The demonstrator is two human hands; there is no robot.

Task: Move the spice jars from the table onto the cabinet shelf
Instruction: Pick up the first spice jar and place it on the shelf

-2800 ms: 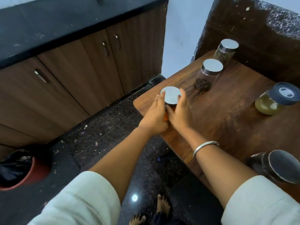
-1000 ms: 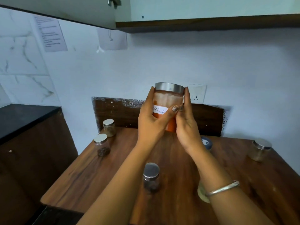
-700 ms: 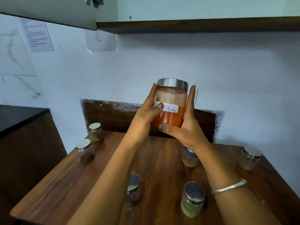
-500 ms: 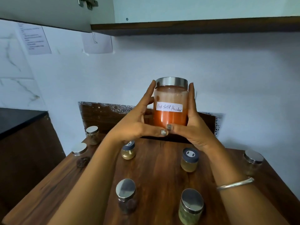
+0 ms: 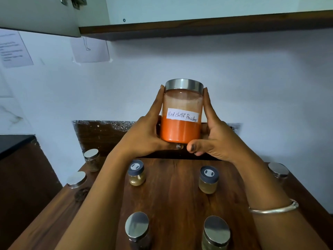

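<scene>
I hold a glass jar of red chilli powder upright in the air above the wooden table, its steel lid on top and its handwritten label facing me. My left hand grips its left side and my right hand its right side. Several other spice jars stand on the table: two with dark blue lids, two steel-lidded ones near the front, two at the left edge, one at the right edge. The cabinet shelf runs overhead.
An open cabinet door hangs at the upper left. Two papers are stuck on the white wall. A dark counter lies to the left of the table. A dark wooden backboard rises behind the table.
Both hands lifted the chilli jar off the table's left corner and raised it to chest height, turning its label toward me. My view swung up from the floor to the wall and shelf.
</scene>
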